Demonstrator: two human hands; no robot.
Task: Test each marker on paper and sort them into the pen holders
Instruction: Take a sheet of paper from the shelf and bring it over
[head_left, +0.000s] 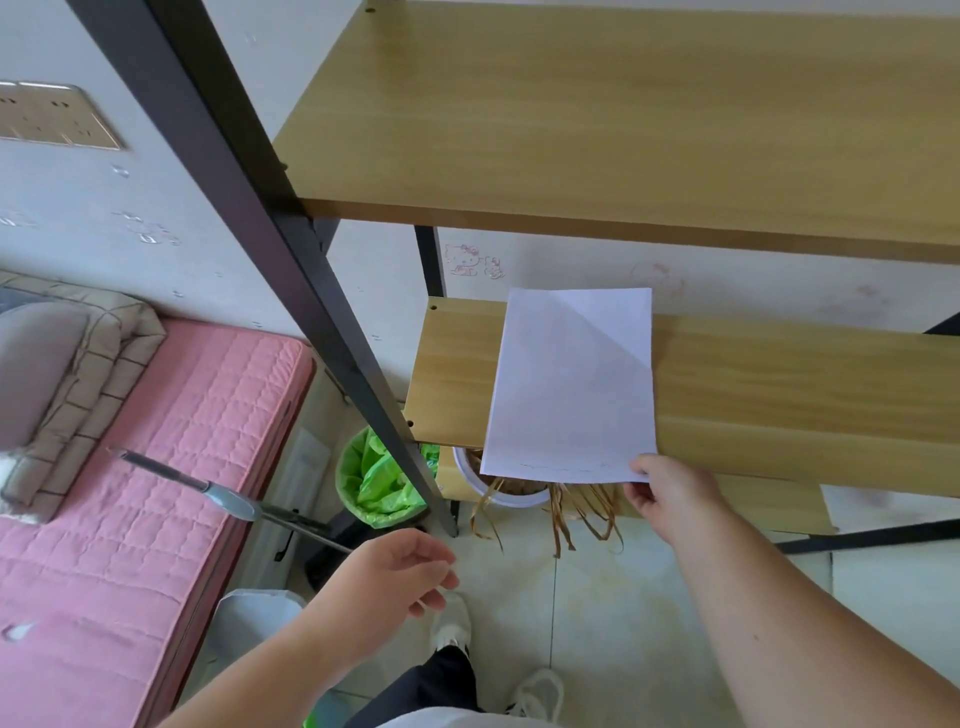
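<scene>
A sheet of white paper (571, 384) lies on the middle shelf (779, 395) of a shelving unit, its near edge overhanging the shelf's front. The sheet is smooth and rectangular, with a diagonal shadow across its far right corner and a faint dotted line close to its near edge. The right hand (670, 493) pinches the near right corner of the paper between thumb and curled fingers. The left hand (400, 571) hangs lower and to the left, over the floor, fingers loosely curled and holding nothing.

The shelves are flat boards with a pale yellow wood grain, carried on a black metal frame (291, 260) of square bars. The top shelf (623, 119) is cut off at the upper and right edges. Under the middle shelf a white round pot (498, 493) is half hidden by the paper, dry tan leaves trailing from it. Beside it to the left stands a bin lined with a crinkled bright green bag (374, 483), partly behind a frame bar.

At left lies a pink quilted mattress (156, 441) with a folded checked blanket (88, 374) at its far end. A thin metal rod with a grey grip (228, 499) crosses above the mattress edge; what it is cannot be made out. The floor is pale glossy tile (623, 623). No markers or pen holders are visible.
</scene>
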